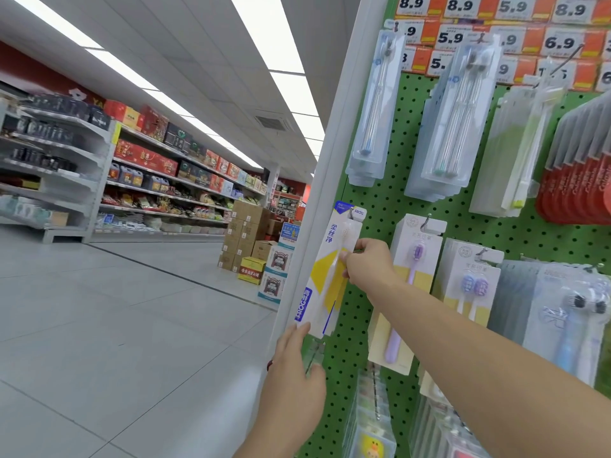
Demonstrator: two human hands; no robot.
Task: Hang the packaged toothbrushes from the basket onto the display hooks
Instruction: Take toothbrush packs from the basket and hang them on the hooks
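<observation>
A toothbrush pack (330,276) at frame centre is pinched by the right hand (367,262), steadied by the flat left hand (294,375); a missed hook (354,215) could drop it.

Both hands (365,261) on a toothbrush pack (330,276) against green pegboard (496,219).

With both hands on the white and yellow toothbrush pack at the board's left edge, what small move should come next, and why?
Probably seat it and let go. The toothbrush pack already has its top at a hook on the green pegboard; the right hand pinches its middle and the left hand steadies the bottom edge. Whether the hang hole is fully over the hook cannot be seen, so a slight push back first seems wise.
</observation>
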